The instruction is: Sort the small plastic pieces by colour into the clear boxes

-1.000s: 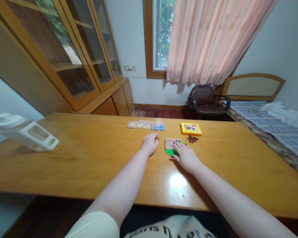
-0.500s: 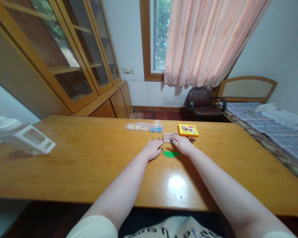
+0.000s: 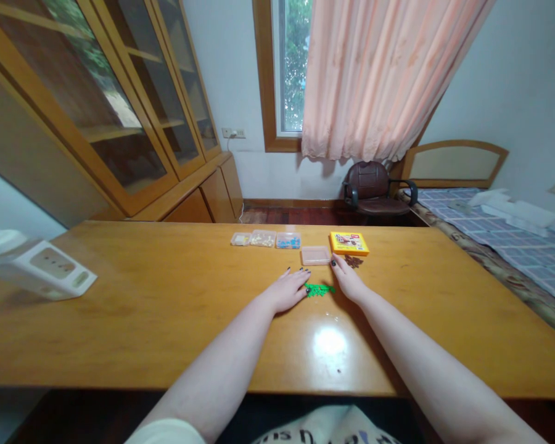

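My left hand point(image 3: 287, 291) lies on the table with its fingers spread, the thumb at the left edge of a pile of small green pieces point(image 3: 319, 290). On the pile's other side, my right hand point(image 3: 348, 279) has its fingers stretched forward, tips close to the right side of a clear shallow box point(image 3: 315, 255). No pieces show inside that box. A heap of small brown pieces point(image 3: 354, 261) lies just beyond my right hand. Neither hand visibly holds anything.
Clear boxes hold blue pieces point(image 3: 288, 240), pale yellow pieces point(image 3: 263, 238) and whitish pieces point(image 3: 241, 238) along the table's far side. A yellow box point(image 3: 349, 243) lies behind the brown heap. A white plastic jug point(image 3: 41, 268) stands at left on the wooden table point(image 3: 166, 308).
My right hand has come off the clear box and moved right and nearer. My left hand has shifted nearer me, its thumb now at the green pile. The view has turned slightly.
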{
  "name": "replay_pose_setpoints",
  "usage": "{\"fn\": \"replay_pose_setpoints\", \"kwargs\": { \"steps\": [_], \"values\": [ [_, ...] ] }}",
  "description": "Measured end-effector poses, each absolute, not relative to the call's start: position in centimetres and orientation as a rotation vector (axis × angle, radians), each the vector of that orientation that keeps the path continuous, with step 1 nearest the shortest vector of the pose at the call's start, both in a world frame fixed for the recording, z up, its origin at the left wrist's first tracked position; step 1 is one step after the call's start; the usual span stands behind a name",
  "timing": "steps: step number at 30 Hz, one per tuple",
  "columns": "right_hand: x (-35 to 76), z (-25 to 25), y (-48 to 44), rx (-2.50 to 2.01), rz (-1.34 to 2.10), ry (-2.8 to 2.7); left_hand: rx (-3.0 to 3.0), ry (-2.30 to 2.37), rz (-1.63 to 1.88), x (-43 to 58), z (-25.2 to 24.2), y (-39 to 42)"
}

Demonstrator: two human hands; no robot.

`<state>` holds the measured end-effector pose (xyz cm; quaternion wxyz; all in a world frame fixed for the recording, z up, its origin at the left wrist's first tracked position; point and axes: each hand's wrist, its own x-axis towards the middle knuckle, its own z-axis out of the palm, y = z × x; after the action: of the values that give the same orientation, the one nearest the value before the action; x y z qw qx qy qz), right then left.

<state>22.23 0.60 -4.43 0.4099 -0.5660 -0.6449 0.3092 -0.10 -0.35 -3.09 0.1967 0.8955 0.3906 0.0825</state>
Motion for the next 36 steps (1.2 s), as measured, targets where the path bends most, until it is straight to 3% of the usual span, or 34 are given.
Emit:
{"fn": "replay_pose_setpoints", "kwargs": {
  "steps": [9, 15, 19, 26, 30, 36],
  "values": [
    [19.6, -5.9, -4.3, -1.384, 0.867, -1.736, 2.344, 1.209, 0.59, -1.2, -3.2, 0.7],
    [20.6, -2.5, 0.3, -1.557, 0.48, -2.05, 2.261, 1.26, 0.648, -1.3, -3.2, 1.0],
    [20.9, -3.2, 2.1, -1.694, 0.294, -2.227, 2.221, 1.274, 0.721, -1.3, -3.2, 1.1],
    [20.2, -3.9, 1.1, -1.548, 0.073, -2.246, 2.169, 1.296, 0.807, -1.4, -3.9, 1.7],
    [20.3, -4.2, 1.9, -1.566, 0.065, -2.199, 2.168, 1.288, 0.788, -1.5, -4.3, 1.8],
    [20.7, -5.1, 3.0, -1.549, 0.317, -2.219, 2.197, 1.304, 0.623, -1.6, -4.7, 1.5]
  ]
}}
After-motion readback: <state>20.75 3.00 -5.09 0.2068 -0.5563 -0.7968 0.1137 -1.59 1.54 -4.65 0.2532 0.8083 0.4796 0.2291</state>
